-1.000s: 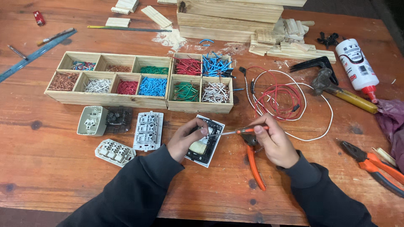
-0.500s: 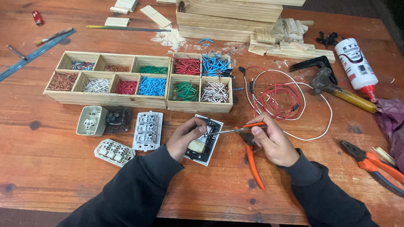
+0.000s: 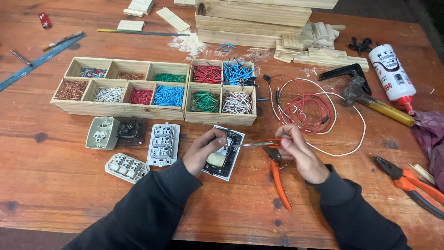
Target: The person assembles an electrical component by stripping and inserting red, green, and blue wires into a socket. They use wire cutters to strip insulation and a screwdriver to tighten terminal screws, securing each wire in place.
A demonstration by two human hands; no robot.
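Switch plate [image 3: 227, 159] half hidden under left hand [image 3: 203, 152]. Screwdriver [image 3: 252, 144] handle buried in right hand [image 3: 300, 155]. Purple cloth [image 3: 430, 136], right-side pliers [image 3: 409, 185] cut by frame edge.

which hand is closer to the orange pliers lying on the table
Right. The right hand holds a screwdriver directly above the orange pliers, overlapping their head. The left hand sits further left, on the switch module.
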